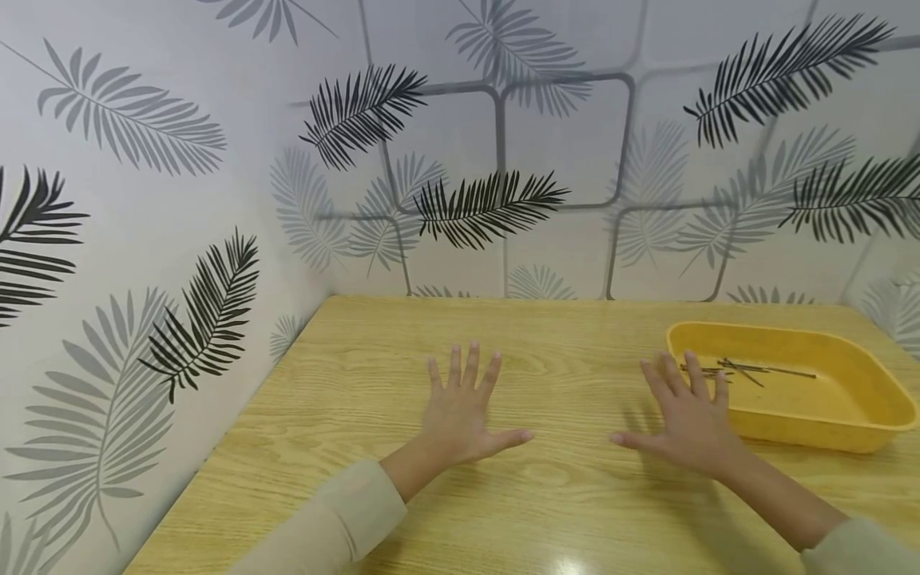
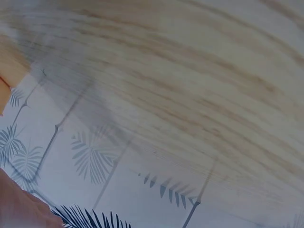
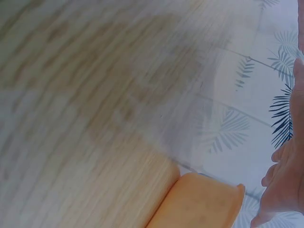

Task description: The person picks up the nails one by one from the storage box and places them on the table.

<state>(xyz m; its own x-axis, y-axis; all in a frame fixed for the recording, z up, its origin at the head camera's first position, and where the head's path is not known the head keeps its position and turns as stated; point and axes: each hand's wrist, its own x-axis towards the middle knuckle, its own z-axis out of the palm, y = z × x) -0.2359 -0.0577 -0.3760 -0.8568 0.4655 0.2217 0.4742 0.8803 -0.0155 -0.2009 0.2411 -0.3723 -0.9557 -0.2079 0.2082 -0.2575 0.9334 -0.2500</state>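
Over the middle of the wooden table [image 1: 568, 487], my left hand [image 1: 460, 415] is spread flat with straight fingers and holds nothing. My right hand [image 1: 690, 423] is spread the same way, its thumb pointing toward the left one. Its fingertips overlap the near left corner of a yellow plastic tray [image 1: 812, 431] in the head view. Several thin dark nails [image 1: 747, 369] lie loose inside that tray. The right wrist view shows part of the right hand [image 3: 287, 175] at its edge and the side of the tray [image 3: 199, 199].
A wall [image 1: 561, 255] with a leaf pattern runs along the back edge of the table, and another patterned wall [image 1: 144, 263] borders its left side. The tray's raised rim [image 1: 776, 326] stands near the right edge of the table.
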